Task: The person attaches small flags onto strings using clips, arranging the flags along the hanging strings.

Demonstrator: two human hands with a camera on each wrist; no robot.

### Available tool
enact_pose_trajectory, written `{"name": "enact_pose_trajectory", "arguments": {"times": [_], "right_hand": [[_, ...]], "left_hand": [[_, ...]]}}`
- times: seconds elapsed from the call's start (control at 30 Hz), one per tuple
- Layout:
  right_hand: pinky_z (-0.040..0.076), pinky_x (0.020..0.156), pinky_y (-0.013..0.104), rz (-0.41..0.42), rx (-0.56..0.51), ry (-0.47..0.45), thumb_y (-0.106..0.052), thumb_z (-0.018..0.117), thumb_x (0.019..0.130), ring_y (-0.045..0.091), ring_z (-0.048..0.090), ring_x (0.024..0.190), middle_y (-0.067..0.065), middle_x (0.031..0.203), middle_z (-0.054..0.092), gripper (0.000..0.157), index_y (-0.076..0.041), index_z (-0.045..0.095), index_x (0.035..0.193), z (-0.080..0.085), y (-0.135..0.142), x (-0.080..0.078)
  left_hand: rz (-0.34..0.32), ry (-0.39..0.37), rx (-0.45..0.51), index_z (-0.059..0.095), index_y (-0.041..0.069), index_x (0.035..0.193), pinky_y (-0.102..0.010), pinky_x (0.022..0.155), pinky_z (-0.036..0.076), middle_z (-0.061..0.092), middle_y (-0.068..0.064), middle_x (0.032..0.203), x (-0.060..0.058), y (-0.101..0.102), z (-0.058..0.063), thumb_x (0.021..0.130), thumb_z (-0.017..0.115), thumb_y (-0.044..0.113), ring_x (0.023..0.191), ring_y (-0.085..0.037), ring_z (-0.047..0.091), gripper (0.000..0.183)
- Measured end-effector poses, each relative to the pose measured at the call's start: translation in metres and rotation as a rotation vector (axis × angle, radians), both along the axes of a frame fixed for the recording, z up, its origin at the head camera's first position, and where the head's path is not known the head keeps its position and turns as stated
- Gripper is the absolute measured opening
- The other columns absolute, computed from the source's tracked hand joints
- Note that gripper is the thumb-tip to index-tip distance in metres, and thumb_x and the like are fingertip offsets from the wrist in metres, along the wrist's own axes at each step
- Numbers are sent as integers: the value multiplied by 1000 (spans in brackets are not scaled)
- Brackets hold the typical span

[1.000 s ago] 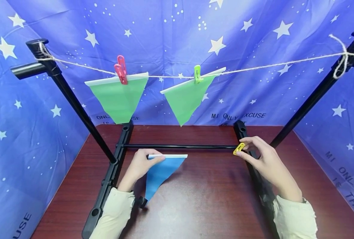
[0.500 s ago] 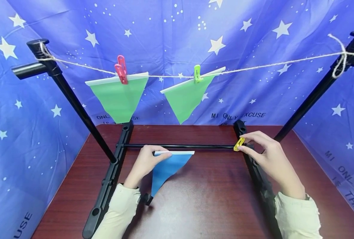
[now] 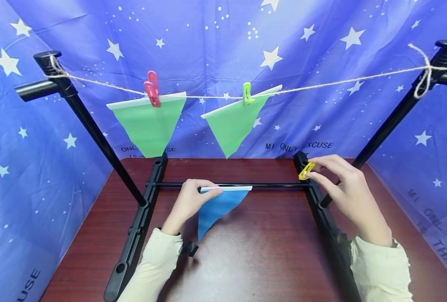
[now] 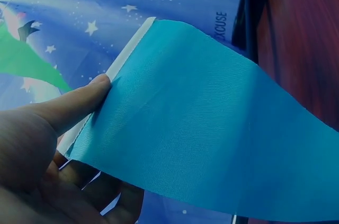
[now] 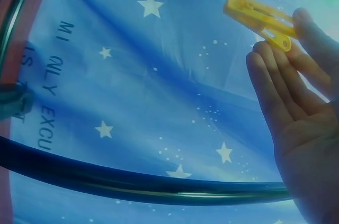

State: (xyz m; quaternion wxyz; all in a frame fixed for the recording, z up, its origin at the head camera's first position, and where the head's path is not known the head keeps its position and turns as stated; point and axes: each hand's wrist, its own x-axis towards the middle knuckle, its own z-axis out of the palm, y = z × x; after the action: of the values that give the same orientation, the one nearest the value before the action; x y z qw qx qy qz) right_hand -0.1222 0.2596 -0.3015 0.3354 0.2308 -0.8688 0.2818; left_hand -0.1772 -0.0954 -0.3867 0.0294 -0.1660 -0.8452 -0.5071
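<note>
My left hand (image 3: pixel 193 201) pinches a blue triangular pennant (image 3: pixel 221 207) by its white top edge, the cloth hanging point down in front of the black crossbar. In the left wrist view the thumb lies over the white band of the pennant (image 4: pixel 190 113), other fingers behind it. Between thumb and fingertips my right hand (image 3: pixel 349 197) holds a yellow clothespin (image 3: pixel 306 171), over the frame's right foot. The right wrist view shows the clothespin (image 5: pixel 259 20) gripped at its handle end. Above, a string (image 3: pixel 321 85) carries two green pennants (image 3: pixel 148 121), fixed by a red clothespin (image 3: pixel 152 89) and a green clothespin (image 3: pixel 247 93).
A black frame holds the string between its left post (image 3: pixel 99 138) and right post (image 3: pixel 389 113). Its crossbar (image 3: pixel 276 185) runs low across the reddish-brown table (image 3: pixel 268 251). Blue star-printed cloth (image 3: pixel 216 46) surrounds the back and sides.
My left hand has carried the blue pennant up and to the right. My right hand has risen slightly with the yellow clothespin, also drifting right. The hanging pennants stay in place.
</note>
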Motion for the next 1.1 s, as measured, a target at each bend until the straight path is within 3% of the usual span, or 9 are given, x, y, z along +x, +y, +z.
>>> {"name": "enact_pose_trajectory", "arguments": {"times": [0.1,0.33,0.6,0.77,1.1], "right_hand": [[36,77,7,-3,-5,14,11,82,70,0,55,88,1,94,68,44,-8,74,109,5,0,-1],[36,69,8,-4,-12,41,11,83,69,-1,55,88,2,93,68,43,-6,75,107,13,-2,-2],[37,71,10,-5,-7,48,9,82,72,-2,55,90,4,94,68,38,-4,74,106,26,-5,-1],[37,78,9,-5,-17,68,10,82,71,-2,56,92,6,94,69,40,-4,74,107,36,-5,1],[37,77,9,-20,-22,124,11,82,70,-5,57,93,9,93,69,41,-3,75,109,61,-6,4]], "left_hand": [[-5,2,2,80,22,89,-34,84,54,76,10,88,0,4,2,85,79,33,92,-8,69,11],[-33,23,23,80,23,89,-33,83,54,75,10,87,0,11,7,85,79,33,91,-7,68,11],[-47,33,34,80,23,89,-31,83,53,75,11,87,-2,19,12,85,80,33,91,-5,68,10],[-73,51,46,80,23,91,-30,82,54,75,11,87,-3,27,17,85,79,34,90,-4,68,13],[-112,83,52,81,23,90,-28,79,53,75,12,85,-3,45,29,85,80,33,85,-2,67,12]]}}
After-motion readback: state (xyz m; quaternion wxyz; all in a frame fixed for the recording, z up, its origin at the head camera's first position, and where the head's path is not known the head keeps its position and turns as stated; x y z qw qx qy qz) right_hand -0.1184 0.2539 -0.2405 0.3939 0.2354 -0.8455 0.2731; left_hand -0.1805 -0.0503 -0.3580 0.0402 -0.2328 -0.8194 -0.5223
